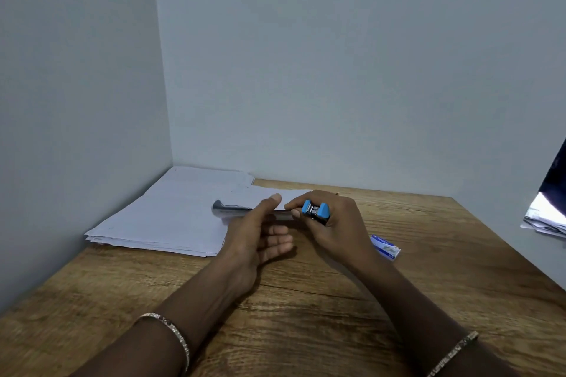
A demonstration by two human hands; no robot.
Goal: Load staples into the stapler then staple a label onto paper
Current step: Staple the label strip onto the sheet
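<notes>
My right hand point(340, 223) is closed around a small blue stapler point(315, 211), whose metal end points toward me, just above the table. My left hand point(263, 232) is beside it on the left, palm turned right and fingers apart, its thumb raised against the edge of a loose white sheet point(269, 196). A stack of white paper point(171, 211) lies at the back left. A grey, curved-ended object point(228, 208) rests on the stack and runs behind my left hand. A small blue-and-white staple box point(385, 246) lies on the table just right of my right wrist.
The wooden table point(306, 300) sits in a corner, with pale walls close on the left and at the back. A dark object with papers point(548, 211) juts in at the right edge. Bracelets are on both wrists.
</notes>
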